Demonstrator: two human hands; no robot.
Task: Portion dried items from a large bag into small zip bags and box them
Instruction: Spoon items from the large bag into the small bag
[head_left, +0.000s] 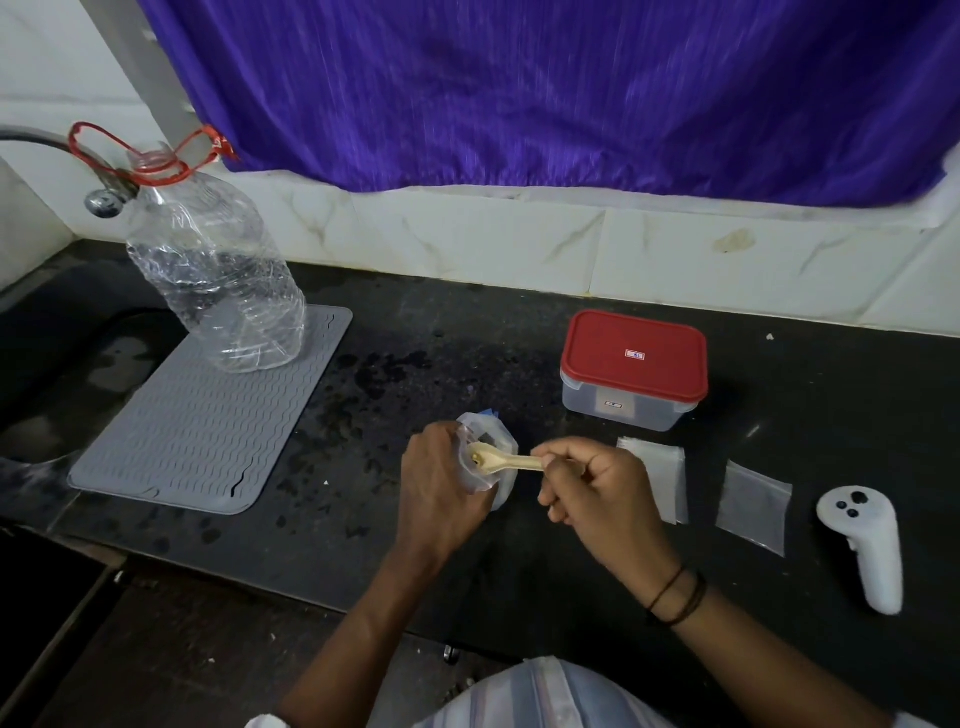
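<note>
My left hand (441, 483) grips a clear plastic bag (501, 452) with a blue zip edge, holding its mouth open above the black counter. My right hand (597, 493) pinches the handle of a pale wooden spoon (511, 461), whose bowl sits inside the bag's mouth with a few small dried bits on it. Two empty small zip bags lie flat to the right, one (667, 478) partly behind my right hand and one (753, 506) further right. A clear plastic box with a red lid (636, 364), closed, stands behind them.
A large empty clear bottle (218, 275) with a red handle stands on a grey ribbed mat (208, 431) at the left, beside a dark sink (62, 374) and tap. A white handheld controller (867, 545) lies at the far right. A purple curtain hangs above the tiled wall.
</note>
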